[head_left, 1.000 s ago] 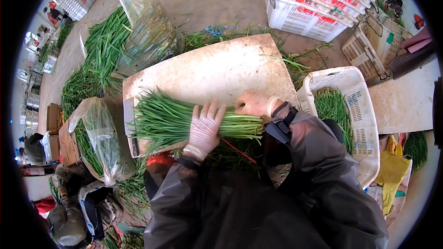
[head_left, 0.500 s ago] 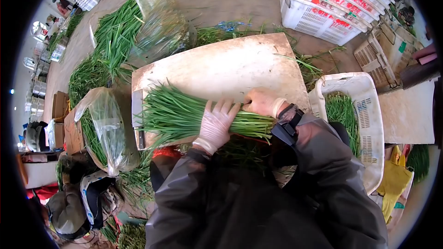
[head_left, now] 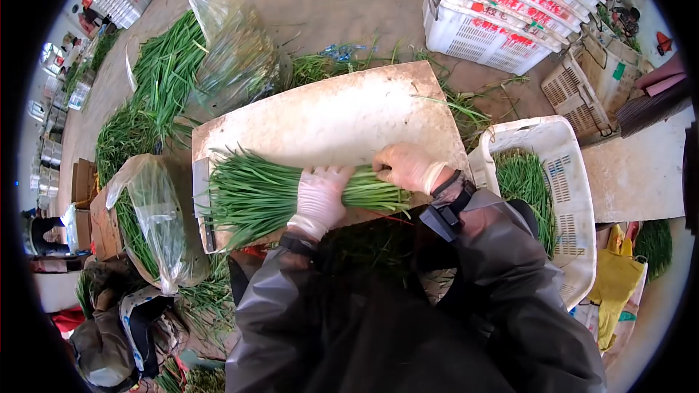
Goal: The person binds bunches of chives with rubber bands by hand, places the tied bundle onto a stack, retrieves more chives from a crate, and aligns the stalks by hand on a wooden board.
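Note:
A thick bundle of garlic chives (head_left: 255,193) lies across the board (head_left: 320,116), leaf tips to the left, pale stems to the right. My left hand (head_left: 319,196), in a thin whitish glove, is wrapped over the bundle's middle and presses it down. At the upper edge of the stems, my right hand (head_left: 408,166), gloved too, has its fingers curled with the tips together; what they pinch is hidden. A thin red strand (head_left: 382,215) shows below the stems. Along the board's left edge lies a knife (head_left: 210,236) with a dark handle and a broad blade.
A white crate (head_left: 579,204) holding chives stands right of the board. Stacked white crates (head_left: 488,36) rise behind. Plastic bags (head_left: 156,218) with chives and loose heaps (head_left: 171,65) lie left. Another person (head_left: 105,342) is at lower left.
The whole view has shifted, so the board sits further left and slightly lower. My right hand's fingers have lifted a little away from the left hand. The left hand still holds the bundle.

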{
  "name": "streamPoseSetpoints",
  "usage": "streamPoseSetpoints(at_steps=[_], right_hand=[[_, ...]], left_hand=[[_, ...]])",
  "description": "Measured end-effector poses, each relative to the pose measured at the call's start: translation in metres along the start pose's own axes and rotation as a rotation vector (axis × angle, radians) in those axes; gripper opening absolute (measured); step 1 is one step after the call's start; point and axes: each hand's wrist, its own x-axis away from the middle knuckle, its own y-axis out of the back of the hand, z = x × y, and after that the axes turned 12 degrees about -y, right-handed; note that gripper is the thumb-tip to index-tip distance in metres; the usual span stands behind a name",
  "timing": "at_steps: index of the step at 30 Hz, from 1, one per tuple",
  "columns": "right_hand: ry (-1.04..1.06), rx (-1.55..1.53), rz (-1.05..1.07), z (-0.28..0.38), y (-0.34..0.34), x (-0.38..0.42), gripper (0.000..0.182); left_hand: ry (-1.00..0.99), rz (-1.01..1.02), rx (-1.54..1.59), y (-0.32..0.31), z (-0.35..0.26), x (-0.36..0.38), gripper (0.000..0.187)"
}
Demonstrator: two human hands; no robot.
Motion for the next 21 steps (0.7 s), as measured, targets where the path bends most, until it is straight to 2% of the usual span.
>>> streamPoseSetpoints(at_steps=[8, 11, 14, 17, 20, 21], right_hand=[[0.014, 0.157, -0.043, 0.012, 0.016, 0.005, 0.015], [-0.115, 0.192, 0.015, 0.018, 0.018, 0.007, 0.015], [-0.037, 0.108, 0.029, -0.004, 0.011, 0.001, 0.023], [-0.119, -0.127, -0.061, 0.014, 0.026, 0.01, 0.048], [0.141, 0.128, -0.16, 0.031, 0.02, 0.022, 0.083], [0.126, 0.219, -0.023, 0.043, 0.022, 0.028, 0.106]], left_hand=[[-0.002, 0.032, 0.039, 0.005, 0.004, 0.002, 0.065], [-0.007, 0.022, 0.055, 0.003, 0.007, 0.002, 0.065], [0.018, 0.061, 0.094, 0.005, 0.01, -0.004, 0.062], [0.078, 0.145, 0.141, 0.013, 0.011, -0.011, 0.06], [0.104, 0.203, 0.18, 0.014, 0.014, -0.017, 0.065], [0.106, 0.228, 0.172, 0.017, 0.014, -0.019, 0.069]])
